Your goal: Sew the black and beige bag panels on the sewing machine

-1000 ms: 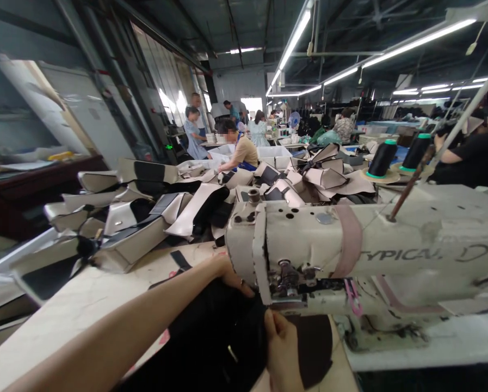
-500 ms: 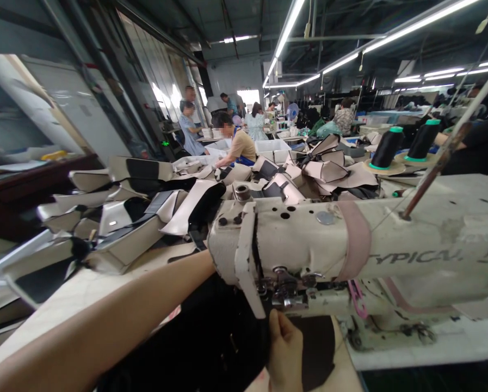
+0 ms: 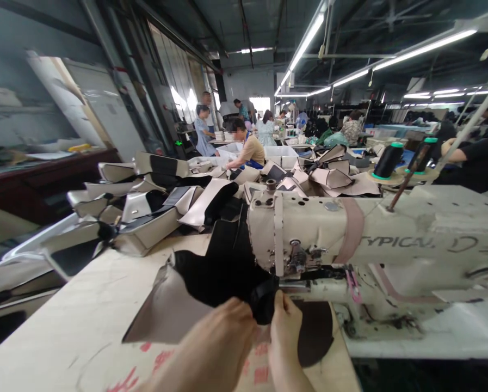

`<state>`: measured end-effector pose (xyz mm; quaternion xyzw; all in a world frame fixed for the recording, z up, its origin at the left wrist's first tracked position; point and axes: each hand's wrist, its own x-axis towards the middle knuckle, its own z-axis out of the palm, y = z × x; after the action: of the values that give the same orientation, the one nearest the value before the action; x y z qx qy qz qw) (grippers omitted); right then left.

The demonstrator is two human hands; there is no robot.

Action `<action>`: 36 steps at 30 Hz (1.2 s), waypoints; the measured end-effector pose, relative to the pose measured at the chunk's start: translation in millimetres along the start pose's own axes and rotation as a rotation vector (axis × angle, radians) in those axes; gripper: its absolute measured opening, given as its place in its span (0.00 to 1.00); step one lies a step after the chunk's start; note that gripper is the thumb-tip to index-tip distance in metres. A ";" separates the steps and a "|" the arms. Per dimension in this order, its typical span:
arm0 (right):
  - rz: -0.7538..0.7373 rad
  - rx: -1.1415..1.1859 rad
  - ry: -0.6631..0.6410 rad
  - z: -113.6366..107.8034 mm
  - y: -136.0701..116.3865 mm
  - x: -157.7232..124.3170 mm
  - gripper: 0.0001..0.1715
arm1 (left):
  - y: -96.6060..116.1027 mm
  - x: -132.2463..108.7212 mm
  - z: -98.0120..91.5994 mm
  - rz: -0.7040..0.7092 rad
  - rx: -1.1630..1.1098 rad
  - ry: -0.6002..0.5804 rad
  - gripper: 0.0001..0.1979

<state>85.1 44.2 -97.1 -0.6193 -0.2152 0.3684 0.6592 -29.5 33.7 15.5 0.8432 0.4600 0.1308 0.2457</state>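
A black-and-beige leather-like piece [image 3: 223, 269] lies under the head of the cream sewing machine [image 3: 309, 226], its beige flap spread on the table to the left. My right hand [image 3: 286, 332] pinches the black edge of the piece just in front of the presser area, thumb and forefinger together. Close beside it, my left hand [image 3: 229, 335] is curled with its knuckles up, the fingers closed at the same black edge. Their tips are partly hidden behind the hand. The needle itself cannot be made out. Right of my hands sits a dark brown flat patch [image 3: 315, 332].
Beige-and-black sewn pieces [image 3: 154, 218] are heaped behind and left of the machine. Black thread cones [image 3: 388, 161] stand behind its arm. The wooden tabletop [image 3: 84, 321] bears red marks. A person in a tan shirt [image 3: 252, 149] works beyond the heap.
My left hand, formerly hidden behind the machine head with the forearm stretched across, has drawn back beside my right hand. The beige flap now shows. The view has shifted slightly.
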 end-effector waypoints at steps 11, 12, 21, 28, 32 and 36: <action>-0.051 -0.085 0.014 -1.9 -5.3 2.1 0.20 | 11.6 51.6 45.7 -0.230 0.380 0.126 0.26; -0.048 -0.082 0.001 -2.7 -6.2 2.2 0.20 | 10.3 54.4 46.7 -0.250 0.301 0.141 0.26; -0.001 -0.014 -0.021 -0.6 -11.9 -1.2 0.22 | -13.0 66.4 53.7 -0.348 -0.295 0.137 0.28; 0.108 0.076 -0.018 4.0 -10.0 1.1 0.24 | -23.5 75.0 64.4 -0.423 -0.492 0.155 0.28; 0.117 0.124 -0.007 4.6 -12.1 1.0 0.23 | -22.6 73.7 62.9 -0.394 -0.526 0.177 0.28; 0.118 0.147 -0.033 4.3 -11.1 0.4 0.23 | -20.7 70.9 60.6 -0.356 -0.529 0.197 0.26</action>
<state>84.5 47.7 -85.8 -0.5748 -0.1615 0.4314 0.6763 21.3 84.9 -47.2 0.6397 0.5717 0.2817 0.4296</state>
